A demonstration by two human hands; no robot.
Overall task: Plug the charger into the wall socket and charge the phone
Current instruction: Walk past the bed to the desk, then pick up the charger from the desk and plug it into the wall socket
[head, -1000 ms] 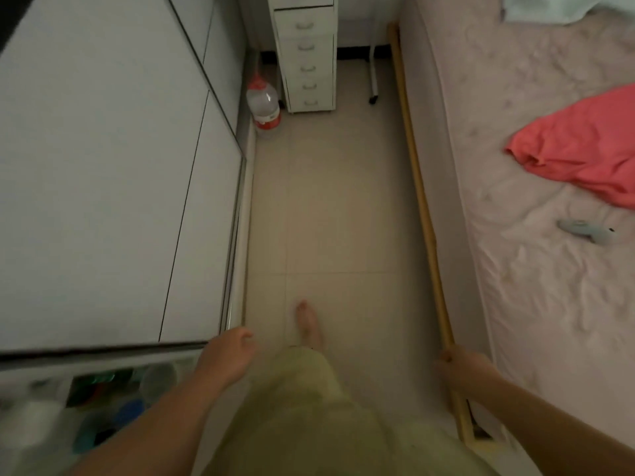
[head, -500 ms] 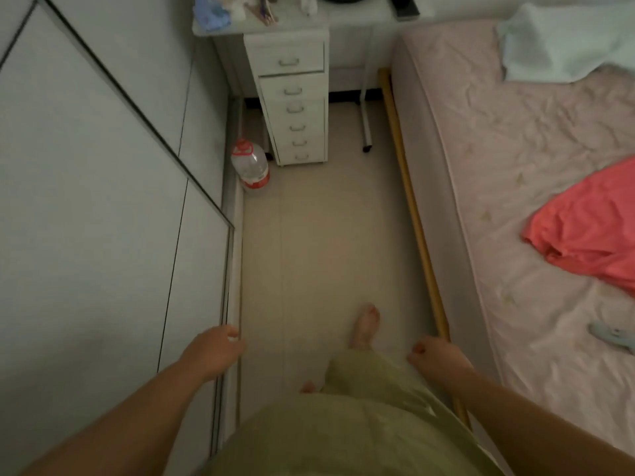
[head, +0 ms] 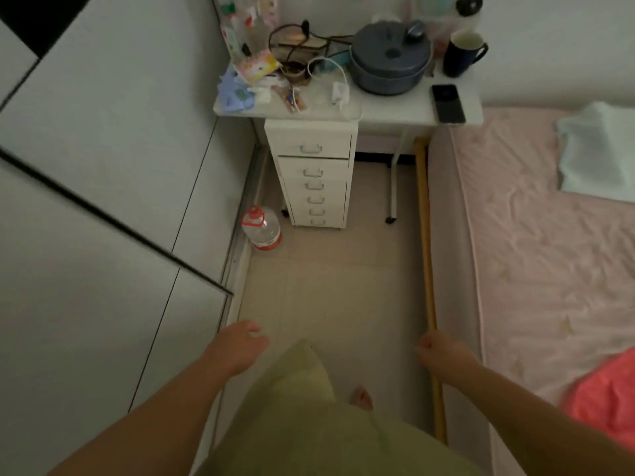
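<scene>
Both arms reach forward, low in the picture. The left hand [head: 237, 345] is near the white wardrobe [head: 103, 166] on the left. Its fingers are loose and a little spread, so its grip is released and it holds nothing. The right hand [head: 441, 352] is near the side of the bed [head: 532, 269] on the right. Its fingers are curled in to a soft fist, a clenched grip with nothing seen inside it. One bare foot [head: 360, 398] shows on the floor [head: 343, 286] between the arms.

Far ahead stands a white desk [head: 388, 109]. The phone [head: 447, 103] lies flat near its right end, dark side up. The white charger [head: 339, 92] lies near the middle of the desk, with its white cable [head: 326, 65] looping behind it. They are well apart from both hands.

One grey pot [head: 390, 58] with its lid on sits on the desk, so I cannot tell what is in it. One dark mug [head: 462, 53] stands to its right, and what it holds cannot be seen. Small packets and bottles crowd the left end.

Under the desk is one white drawer unit [head: 314, 173] with six handles. One clear bottle [head: 263, 228] with a red cap stands on the floor beside it. On the bed lie one pale cloth [head: 598, 152] far off and one red cloth [head: 608, 396] near.
</scene>
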